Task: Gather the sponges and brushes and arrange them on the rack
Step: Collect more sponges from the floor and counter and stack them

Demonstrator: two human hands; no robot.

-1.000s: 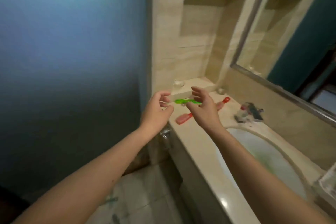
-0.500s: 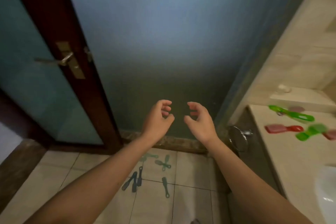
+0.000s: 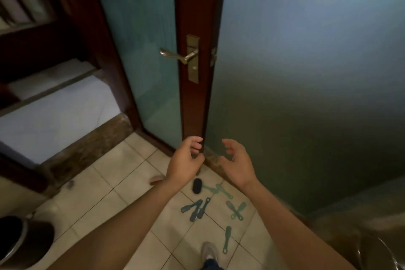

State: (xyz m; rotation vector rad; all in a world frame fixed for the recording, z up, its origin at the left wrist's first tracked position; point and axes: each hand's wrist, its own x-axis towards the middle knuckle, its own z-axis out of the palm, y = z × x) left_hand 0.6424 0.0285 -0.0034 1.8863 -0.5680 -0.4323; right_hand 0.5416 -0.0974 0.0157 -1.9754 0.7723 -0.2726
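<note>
Brushes (image 3: pixel 235 210) scattered on floor tiles (image 3: pixel 122 184), both hands (image 3: pixel 186 163) empty

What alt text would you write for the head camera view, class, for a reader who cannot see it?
Two empty hands, left hand and right hand, reach out above green brushes scattered on a tiled floor, beside a frosted-glass door with a brass handle.

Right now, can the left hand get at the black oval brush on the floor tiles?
Probably yes, with a crouch. The left hand is empty, and the black oval brush lies uncovered on the floor tiles, with nothing seen between them.
</note>
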